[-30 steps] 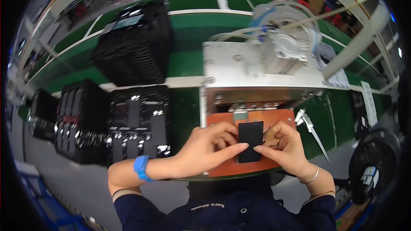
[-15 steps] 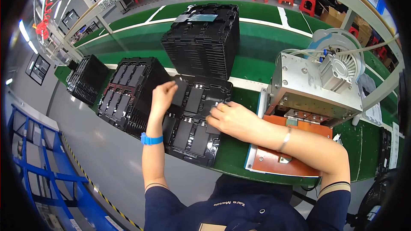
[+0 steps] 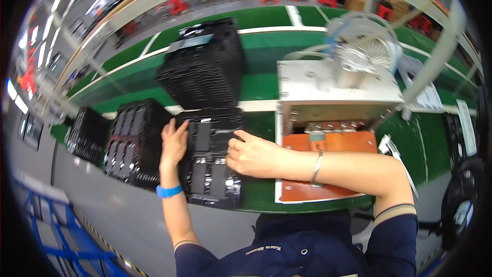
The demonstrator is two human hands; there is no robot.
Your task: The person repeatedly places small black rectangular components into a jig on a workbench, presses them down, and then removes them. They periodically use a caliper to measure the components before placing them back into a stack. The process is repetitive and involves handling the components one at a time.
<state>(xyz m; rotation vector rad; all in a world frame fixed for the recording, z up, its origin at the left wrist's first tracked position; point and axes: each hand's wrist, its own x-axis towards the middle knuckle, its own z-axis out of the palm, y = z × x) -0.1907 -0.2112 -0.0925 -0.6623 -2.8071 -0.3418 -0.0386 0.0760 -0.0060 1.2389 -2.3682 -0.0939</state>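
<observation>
In front of me lies a glossy black plastic tray [image 3: 224, 123] with flat dark grey rectangular pieces [image 3: 203, 137] in its compartments. My left hand [image 3: 174, 146], with a blue band at the wrist, is at the tray's left edge; its fingers are apart and I see nothing in them. Over the tray's right side my right hand [image 3: 251, 155] is closed, fingers curled inward. Whatever it may hold is hidden under the fingers. A ring and a bracelet are on that hand and wrist.
Behind the tray rises a tall stack of black trays [image 3: 202, 82]. More tray stacks [image 3: 130, 133] stand to the left. On the right is a metal press-like fixture [image 3: 333, 84] with an orange base plate [image 3: 348, 142], under my right forearm. A metal frame [image 3: 435, 66] crosses the bench.
The view has swung to the right. My left hand's fingers have spread from a pinch and moved to the tray's left edge. The right hand stays closed over the tray's right side.
</observation>
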